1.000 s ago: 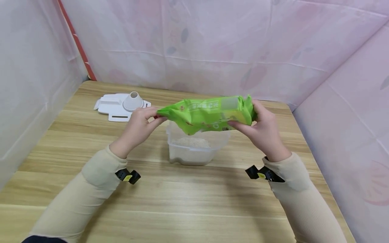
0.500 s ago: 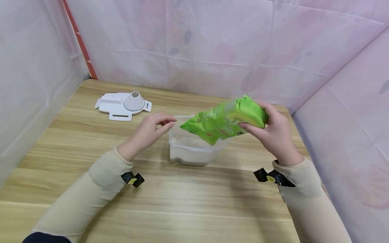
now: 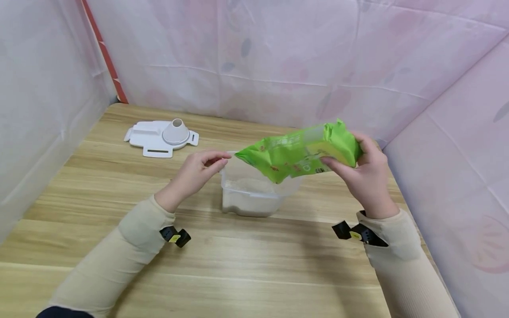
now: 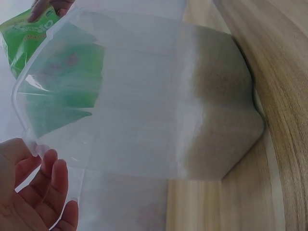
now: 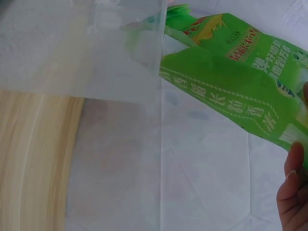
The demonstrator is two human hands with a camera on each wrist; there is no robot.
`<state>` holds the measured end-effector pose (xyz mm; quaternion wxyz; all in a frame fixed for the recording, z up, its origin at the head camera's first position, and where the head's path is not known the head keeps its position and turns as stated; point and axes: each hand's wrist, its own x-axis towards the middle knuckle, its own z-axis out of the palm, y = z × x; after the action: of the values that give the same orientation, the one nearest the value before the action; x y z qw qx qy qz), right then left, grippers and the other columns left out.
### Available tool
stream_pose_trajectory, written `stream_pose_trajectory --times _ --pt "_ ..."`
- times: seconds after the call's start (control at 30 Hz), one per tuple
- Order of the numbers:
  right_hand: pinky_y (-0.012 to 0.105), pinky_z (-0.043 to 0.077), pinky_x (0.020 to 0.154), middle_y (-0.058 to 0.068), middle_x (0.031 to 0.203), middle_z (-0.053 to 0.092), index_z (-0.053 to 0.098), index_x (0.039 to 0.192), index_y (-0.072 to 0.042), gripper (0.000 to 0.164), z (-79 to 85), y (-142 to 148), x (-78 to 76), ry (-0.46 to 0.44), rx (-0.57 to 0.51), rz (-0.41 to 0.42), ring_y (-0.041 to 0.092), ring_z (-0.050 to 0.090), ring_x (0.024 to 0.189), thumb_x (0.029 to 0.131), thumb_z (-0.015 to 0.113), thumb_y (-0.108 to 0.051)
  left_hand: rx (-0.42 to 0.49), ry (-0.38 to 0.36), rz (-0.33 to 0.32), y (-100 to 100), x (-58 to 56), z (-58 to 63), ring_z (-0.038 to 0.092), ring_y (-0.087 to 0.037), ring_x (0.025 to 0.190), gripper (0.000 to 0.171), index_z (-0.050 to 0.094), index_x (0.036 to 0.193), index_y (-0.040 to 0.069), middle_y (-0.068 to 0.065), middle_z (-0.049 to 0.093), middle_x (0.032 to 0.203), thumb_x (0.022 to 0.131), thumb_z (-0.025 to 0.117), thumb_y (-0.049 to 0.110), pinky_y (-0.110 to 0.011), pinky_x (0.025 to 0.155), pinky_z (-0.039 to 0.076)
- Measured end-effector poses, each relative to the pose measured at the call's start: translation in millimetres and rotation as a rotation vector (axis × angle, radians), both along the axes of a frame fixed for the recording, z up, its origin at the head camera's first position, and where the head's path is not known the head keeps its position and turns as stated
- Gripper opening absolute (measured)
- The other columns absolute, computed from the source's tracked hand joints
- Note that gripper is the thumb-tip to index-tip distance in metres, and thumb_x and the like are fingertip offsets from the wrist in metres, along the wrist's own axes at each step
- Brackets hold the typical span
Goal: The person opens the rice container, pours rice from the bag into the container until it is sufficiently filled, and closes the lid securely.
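A translucent plastic storage box (image 3: 254, 194) stands on the wooden table with pale grains (image 3: 248, 183), seemingly rice, in its lower part. My left hand (image 3: 199, 170) is at the box's left rim corner; in the left wrist view its fingertips (image 4: 50, 161) pinch that corner. My right hand (image 3: 367, 170) grips the bottom end of a green rice bag (image 3: 294, 152), with the thumb on its near side. The bag lies tilted over the box, its pointed, folded mouth toward the left rim. In the right wrist view, printed characters cover the bag. No grains are visibly falling.
A white lid (image 3: 153, 137) with a cone-shaped white cup (image 3: 176, 131) on it sits at the table's back left. Pale patterned curtains (image 3: 278, 57) enclose the table (image 3: 230, 265) at the back and both sides.
My left hand has let go of the bag's mouth and moved to the box rim. My right hand has shifted right with the bag, dipped its mouth, then levelled it somewhat.
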<state>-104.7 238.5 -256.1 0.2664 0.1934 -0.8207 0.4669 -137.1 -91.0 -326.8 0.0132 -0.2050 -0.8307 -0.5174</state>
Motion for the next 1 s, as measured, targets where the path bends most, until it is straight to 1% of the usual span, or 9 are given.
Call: stream_pose_trajectory --times 0.07,0.2,0.3,0.37,0.43,0.6,0.8,0.9,1.0 --pt "0.018 0.045 0.068 0.0 0.102 0.061 0.056 0.11 0.011 0.052 2.3 1 0.7 -0.004 -0.005 -0.006 0.012 0.057 0.082 0.063 0.074 0.021 0.01 0.002 0.004 0 0.6 -0.4 0.061 -0.015 0.081 0.022 0.067 0.11 0.004 -0.008 0.067 0.101 0.093 0.059 0.013 -0.031 0.072 0.051" --pt "0.016 0.043 0.066 -0.006 0.101 0.061 0.058 0.114 0.006 0.055 7.0 4 3.5 -0.042 0.072 -0.036 0.01 0.054 0.079 0.063 0.077 0.016 0.025 -0.01 0.002 -1 1.5 -1.4 0.061 -0.015 0.08 0.022 0.067 0.111 0.004 -0.008 0.066 0.101 0.093 0.058 0.014 -0.031 0.072 0.051" --pt "0.015 0.043 0.066 -0.009 0.101 0.06 0.059 0.117 0.001 0.059 9.5 3 5.5 -0.077 0.142 -0.04 0.009 0.053 0.079 0.063 0.08 0.012 0.041 -0.028 0.001 -1 2.0 -2.2 0.06 -0.016 0.08 0.023 0.066 0.112 0.004 -0.009 0.067 0.1 0.094 0.057 0.015 -0.032 0.072 0.05" --pt "0.014 0.043 0.066 -0.008 0.102 0.06 0.059 0.118 0.0 0.06 9.6 2 5.8 -0.083 0.149 -0.031 0.009 0.054 0.08 0.063 0.079 0.012 0.047 -0.037 0.003 -1 2.4 -2.3 0.06 -0.016 0.079 0.024 0.066 0.113 0.004 -0.009 0.067 0.099 0.094 0.057 0.016 -0.032 0.071 0.05" --pt "0.015 0.044 0.067 -0.005 0.104 0.061 0.058 0.118 0.003 0.06 7.9 1 5.4 -0.075 0.12 -0.004 0.01 0.055 0.081 0.063 0.078 0.015 0.052 -0.044 0.006 -1 2.7 -1.9 0.059 -0.016 0.079 0.024 0.066 0.113 0.005 -0.007 0.066 0.097 0.094 0.057 0.016 -0.032 0.071 0.05" --pt "0.017 0.045 0.069 0.0 0.108 0.06 0.054 0.116 0.01 0.058 -0.4 -2 2.8 -0.05 0.025 0.071 0.012 0.056 0.083 0.062 0.072 0.024 0.07 -0.054 0.003 -1 2.2 -3.4 0.059 -0.016 0.079 0.024 0.066 0.113 0.004 -0.009 0.066 0.099 0.094 0.057 0.016 -0.03 0.071 0.05" --pt "0.018 0.045 0.068 0.003 0.106 0.06 0.053 0.114 0.012 0.054 -7.3 -6 2.7 -0.046 -0.063 0.093 0.015 0.056 0.084 0.064 0.07 0.024 0.085 -0.07 0.01 0 2.3 -4.5 0.059 -0.016 0.078 0.024 0.065 0.113 0.003 -0.009 0.066 0.096 0.094 0.057 0.014 -0.026 0.069 0.05" --pt "0.018 0.046 0.067 0.003 0.105 0.06 0.052 0.113 0.014 0.051 -11.1 -10 4.2 -0.041 -0.084 0.092 0.015 0.056 0.084 0.065 0.07 0.024 0.094 -0.074 0.009 -1 2.4 -4.9 0.059 -0.016 0.078 0.023 0.065 0.114 0.003 -0.009 0.066 0.097 0.094 0.056 0.012 -0.03 0.07 0.051" --pt "0.018 0.046 0.067 0.002 0.103 0.06 0.052 0.112 0.015 0.05 -14.2 -13 4.7 -0.03 -0.089 0.091 0.014 0.056 0.083 0.066 0.07 0.023 0.114 -0.078 0.001 0 1.7 -5.1 0.059 -0.016 0.078 0.023 0.065 0.113 0.003 -0.01 0.067 0.099 0.094 0.056 0.01 -0.037 0.073 0.052"
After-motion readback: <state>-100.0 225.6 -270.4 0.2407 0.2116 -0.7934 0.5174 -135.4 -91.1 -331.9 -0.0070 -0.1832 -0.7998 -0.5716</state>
